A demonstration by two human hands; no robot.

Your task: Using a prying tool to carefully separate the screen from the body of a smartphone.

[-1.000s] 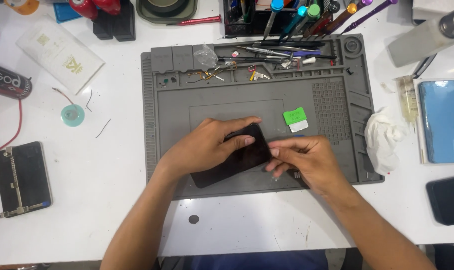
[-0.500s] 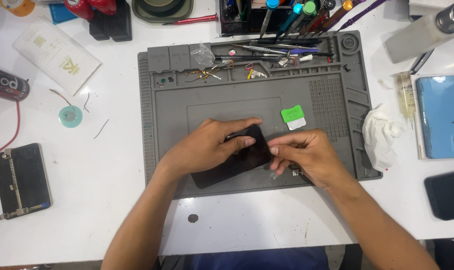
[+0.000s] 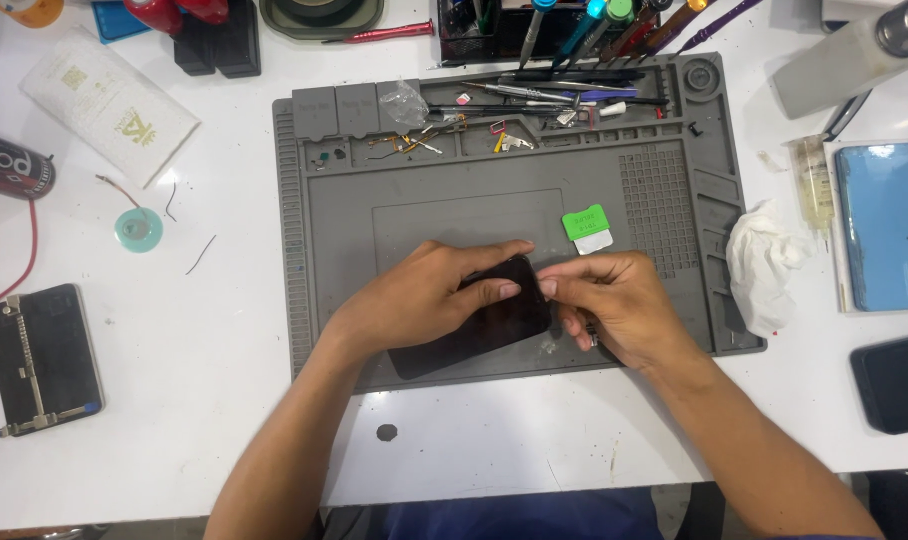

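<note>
Lying flat on the near part of the grey work mat (image 3: 354, 200), a black phone (image 3: 494, 325) has its long axis running near-left to far-right, slightly tilted. Left hand (image 3: 424, 295) covers its far-left half, fingers curled over the top edge, thumb on the dark face — holding it down. Right hand (image 3: 614, 305) sits at the phone's right end, fingers pinched narrow at the corner; whether they hold a small tool is hard to make out. Near-left end of the phone pokes out from under the left wrist.

One green tag (image 3: 585, 222) with a white strip lies on the mat just far-right of the hands. Mat's far trays hold small screws, flex parts and tweezers — too small to count. One crumpled white tissue (image 3: 764, 260) at the mat's right edge. One blue phone back (image 3: 884, 225) far right, one dark phone (image 3: 894, 380) near right, cut off by the frame. One opened phone (image 3: 44, 355) on the left, one teal tape roll (image 3: 139, 228), one white card (image 3: 109, 100).
</note>
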